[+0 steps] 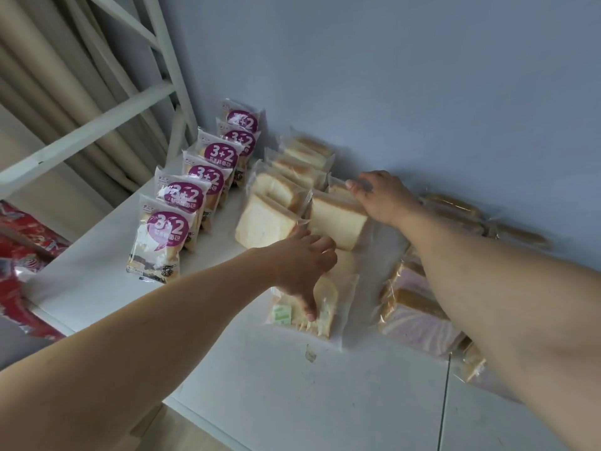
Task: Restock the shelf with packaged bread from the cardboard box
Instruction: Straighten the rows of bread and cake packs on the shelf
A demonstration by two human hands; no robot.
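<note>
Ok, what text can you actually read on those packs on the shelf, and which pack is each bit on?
"3+2": on the purple badge of each upright white bread pack in the left row; clearest on the third from the back.
Chinese characters under the badge and along the pack tops and bottoms: too blurred to read.
Green label on the flat clear pack: unreadable.
Red packaging at far left: print unreadable.

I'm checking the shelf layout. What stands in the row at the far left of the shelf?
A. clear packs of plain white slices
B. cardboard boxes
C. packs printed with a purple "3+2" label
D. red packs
C: the packs with the purple "3+2" label stand upright in a row at the left of the shelf.
</note>
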